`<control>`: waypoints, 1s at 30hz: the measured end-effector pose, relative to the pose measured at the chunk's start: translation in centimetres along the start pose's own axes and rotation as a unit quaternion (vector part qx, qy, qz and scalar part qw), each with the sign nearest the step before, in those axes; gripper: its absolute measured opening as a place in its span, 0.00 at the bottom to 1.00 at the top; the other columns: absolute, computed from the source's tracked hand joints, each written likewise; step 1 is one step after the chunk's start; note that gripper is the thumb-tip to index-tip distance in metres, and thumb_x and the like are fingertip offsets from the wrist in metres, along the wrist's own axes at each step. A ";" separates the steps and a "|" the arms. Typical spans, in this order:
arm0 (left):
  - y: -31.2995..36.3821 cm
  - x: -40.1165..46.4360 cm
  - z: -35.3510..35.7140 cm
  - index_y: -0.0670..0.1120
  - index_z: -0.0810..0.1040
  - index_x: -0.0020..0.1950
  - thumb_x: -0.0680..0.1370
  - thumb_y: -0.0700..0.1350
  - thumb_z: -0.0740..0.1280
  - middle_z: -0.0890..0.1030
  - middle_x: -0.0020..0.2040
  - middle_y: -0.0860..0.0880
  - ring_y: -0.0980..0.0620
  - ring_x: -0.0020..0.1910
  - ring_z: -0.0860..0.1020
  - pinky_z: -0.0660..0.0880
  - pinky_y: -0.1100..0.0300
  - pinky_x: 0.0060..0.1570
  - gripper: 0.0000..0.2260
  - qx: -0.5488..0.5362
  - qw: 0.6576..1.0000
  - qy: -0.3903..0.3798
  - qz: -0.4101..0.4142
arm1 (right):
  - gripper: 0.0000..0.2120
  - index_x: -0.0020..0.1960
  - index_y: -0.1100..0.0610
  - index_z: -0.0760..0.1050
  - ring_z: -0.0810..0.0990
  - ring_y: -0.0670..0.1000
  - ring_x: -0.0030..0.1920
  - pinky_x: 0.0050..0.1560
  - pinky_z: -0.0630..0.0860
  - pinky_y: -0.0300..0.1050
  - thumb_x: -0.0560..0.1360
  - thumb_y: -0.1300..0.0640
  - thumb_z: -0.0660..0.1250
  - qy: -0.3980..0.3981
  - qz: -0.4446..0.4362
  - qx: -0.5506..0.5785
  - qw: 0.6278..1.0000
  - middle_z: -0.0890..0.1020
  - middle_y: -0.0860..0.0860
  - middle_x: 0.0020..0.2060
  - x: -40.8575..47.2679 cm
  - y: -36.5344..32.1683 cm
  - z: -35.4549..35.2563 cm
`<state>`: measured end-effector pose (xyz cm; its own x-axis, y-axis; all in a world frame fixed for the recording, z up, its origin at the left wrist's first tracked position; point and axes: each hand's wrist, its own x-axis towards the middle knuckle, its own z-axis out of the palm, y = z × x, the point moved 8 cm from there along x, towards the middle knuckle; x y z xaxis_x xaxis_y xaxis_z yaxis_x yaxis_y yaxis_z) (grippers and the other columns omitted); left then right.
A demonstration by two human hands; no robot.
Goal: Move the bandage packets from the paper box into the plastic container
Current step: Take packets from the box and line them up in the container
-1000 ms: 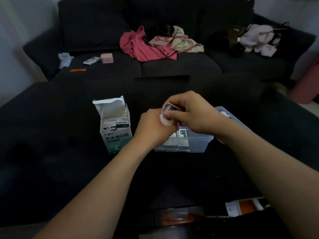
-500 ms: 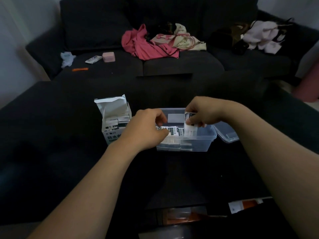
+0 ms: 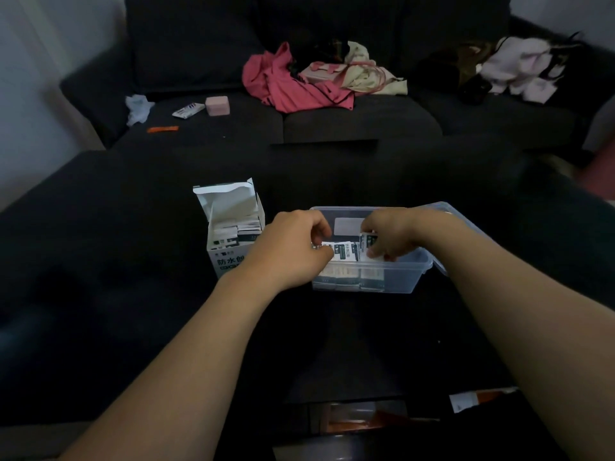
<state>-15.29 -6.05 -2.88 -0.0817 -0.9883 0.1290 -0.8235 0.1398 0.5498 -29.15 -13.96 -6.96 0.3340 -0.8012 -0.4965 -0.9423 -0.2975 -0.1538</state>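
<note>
Clearly light, floppy bandage packets (image 3: 346, 252): my right hand (image 3: 387, 236) pinches one's edge beside the left hand (image 3: 293, 251), whose curled fingers (image 3: 321, 252) touch the row.

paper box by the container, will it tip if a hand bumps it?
Probably yes. The paper box stands upright on its small end, taller than wide, on a soft dark cushion. Its top flap is open and packets show near the rim, so it is likely light and could spill them. The left hand works close beside it.

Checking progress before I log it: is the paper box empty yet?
No, the open paper box still shows bandage packets standing inside it under the raised flap.
</note>
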 end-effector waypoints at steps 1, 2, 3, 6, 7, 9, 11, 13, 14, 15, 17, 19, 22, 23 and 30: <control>0.0 0.0 0.0 0.50 0.81 0.58 0.76 0.44 0.73 0.81 0.47 0.54 0.58 0.45 0.79 0.77 0.59 0.46 0.11 -0.002 1.000 0.000 -0.001 | 0.08 0.57 0.53 0.75 0.80 0.50 0.49 0.44 0.75 0.43 0.79 0.56 0.68 0.006 0.002 -0.022 1.000 0.80 0.52 0.55 0.0 0.0 0.1; -0.1 0.0 0.0 0.50 0.81 0.58 0.76 0.44 0.73 0.81 0.47 0.55 0.58 0.44 0.78 0.76 0.60 0.45 0.11 -0.003 1.000 0.000 -0.003 | 0.13 0.63 0.53 0.74 0.79 0.51 0.52 0.49 0.74 0.44 0.79 0.55 0.68 0.012 0.003 -0.046 0.999 0.79 0.53 0.59 0.0 -0.1 0.1; -0.1 0.0 0.0 0.50 0.81 0.58 0.76 0.44 0.73 0.80 0.47 0.55 0.58 0.44 0.78 0.75 0.61 0.45 0.11 -0.005 1.000 -0.001 -0.004 | 0.17 0.66 0.54 0.73 0.78 0.52 0.55 0.52 0.73 0.46 0.79 0.54 0.69 0.018 0.004 -0.062 0.998 0.78 0.53 0.61 0.0 -0.1 0.2; 0.0 0.0 0.1 0.51 0.80 0.59 0.76 0.44 0.73 0.80 0.48 0.55 0.58 0.45 0.78 0.76 0.61 0.46 0.12 -0.008 1.000 -0.006 -0.006 | 0.21 0.69 0.55 0.73 0.77 0.54 0.61 0.54 0.71 0.46 0.78 0.53 0.70 0.021 0.004 -0.055 0.998 0.77 0.53 0.64 -0.1 -0.2 0.2; 0.0 -0.1 0.1 0.51 0.80 0.59 0.76 0.44 0.73 0.80 0.48 0.55 0.58 0.45 0.78 0.77 0.60 0.46 0.12 -0.008 1.000 -0.007 -0.006 | 0.20 0.69 0.55 0.73 0.77 0.54 0.60 0.53 0.71 0.46 0.78 0.54 0.70 0.015 0.004 -0.047 0.999 0.77 0.53 0.63 -0.1 -0.2 0.3; 0.0 -0.1 0.0 0.51 0.80 0.59 0.76 0.44 0.73 0.80 0.48 0.55 0.58 0.46 0.78 0.78 0.58 0.48 0.12 -0.008 1.000 -0.008 -0.005 | 0.20 0.69 0.54 0.73 0.77 0.54 0.60 0.51 0.71 0.45 0.78 0.54 0.70 0.009 0.004 -0.042 0.999 0.78 0.53 0.63 -0.1 -0.2 0.4; -0.1 -0.1 -0.1 0.51 0.80 0.59 0.77 0.44 0.73 0.80 0.49 0.54 0.57 0.46 0.78 0.78 0.58 0.49 0.12 -0.010 1.000 -0.010 -0.009 | 0.20 0.68 0.54 0.73 0.78 0.54 0.60 0.51 0.73 0.45 0.78 0.55 0.70 0.011 0.000 -0.043 0.999 0.78 0.53 0.63 0.0 -0.2 0.4; -0.1 -0.1 0.0 0.51 0.79 0.60 0.77 0.45 0.73 0.80 0.49 0.54 0.57 0.46 0.78 0.78 0.58 0.49 0.12 -0.010 1.000 -0.010 -0.011 | 0.18 0.67 0.54 0.75 0.79 0.54 0.59 0.50 0.75 0.44 0.78 0.56 0.70 0.011 -0.001 -0.040 0.999 0.79 0.53 0.62 0.2 -0.2 0.5; 0.0 -0.1 0.0 0.51 0.79 0.60 0.77 0.45 0.73 0.80 0.49 0.54 0.57 0.47 0.78 0.78 0.58 0.49 0.12 -0.009 1.000 -0.008 -0.011 | 0.17 0.66 0.54 0.75 0.80 0.54 0.58 0.49 0.76 0.44 0.77 0.56 0.70 0.010 -0.001 -0.036 0.999 0.79 0.53 0.61 0.3 -0.1 0.5; 0.1 -0.1 0.0 0.51 0.79 0.60 0.77 0.45 0.73 0.80 0.49 0.54 0.57 0.47 0.78 0.78 0.57 0.50 0.12 -0.008 1.000 -0.006 -0.009 | 0.17 0.66 0.54 0.76 0.80 0.54 0.58 0.47 0.76 0.43 0.77 0.56 0.70 0.009 -0.001 -0.031 0.999 0.79 0.53 0.61 0.3 -0.1 0.5; 0.1 -0.1 0.0 0.51 0.79 0.60 0.77 0.45 0.73 0.80 0.50 0.54 0.57 0.47 0.78 0.79 0.57 0.50 0.12 -0.011 1.000 -0.004 -0.008 | 0.18 0.67 0.54 0.75 0.80 0.54 0.57 0.48 0.78 0.43 0.77 0.57 0.70 0.009 0.002 -0.017 1.000 0.79 0.54 0.62 0.2 -0.1 0.4; 0.0 -0.2 -0.1 0.51 0.79 0.61 0.77 0.45 0.73 0.80 0.51 0.54 0.58 0.45 0.77 0.78 0.58 0.49 0.13 -0.010 1.000 0.001 -0.005 | 0.23 0.70 0.54 0.71 0.80 0.54 0.57 0.54 0.81 0.47 0.77 0.58 0.71 0.007 0.010 0.016 1.000 0.77 0.55 0.64 0.1 0.0 0.3; -0.1 -0.3 -0.8 0.51 0.80 0.61 0.77 0.46 0.73 0.80 0.54 0.54 0.58 0.47 0.77 0.76 0.59 0.49 0.13 -0.015 1.000 0.026 0.007 | 0.31 0.75 0.53 0.66 0.82 0.54 0.54 0.53 0.82 0.49 0.74 0.61 0.73 0.011 0.019 0.089 0.996 0.75 0.55 0.66 0.1 0.3 -0.2; -0.2 -0.5 -1.2 0.51 0.79 0.60 0.77 0.45 0.72 0.80 0.54 0.54 0.58 0.46 0.77 0.75 0.61 0.47 0.12 -0.027 0.999 0.037 0.012 | 0.32 0.75 0.52 0.66 0.82 0.54 0.52 0.51 0.83 0.48 0.74 0.62 0.73 0.014 0.022 0.106 0.994 0.75 0.55 0.65 0.0 0.3 -0.4; -1.3 -3.1 -6.9 0.50 0.82 0.49 0.77 0.39 0.71 0.81 0.41 0.56 0.63 0.29 0.74 0.69 0.73 0.32 0.05 -0.158 0.966 0.202 0.041 | 0.22 0.67 0.54 0.75 0.81 0.53 0.52 0.52 0.79 0.48 0.74 0.55 0.74 0.137 0.015 0.048 0.989 0.80 0.54 0.58 -1.6 -1.1 -4.2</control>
<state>-10.08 -2.71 1.71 0.1387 -0.8773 0.4595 -0.6059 0.2918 0.7401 -28.54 -14.56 -2.39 0.2881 -0.9234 -0.2536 -0.9453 -0.2319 -0.2294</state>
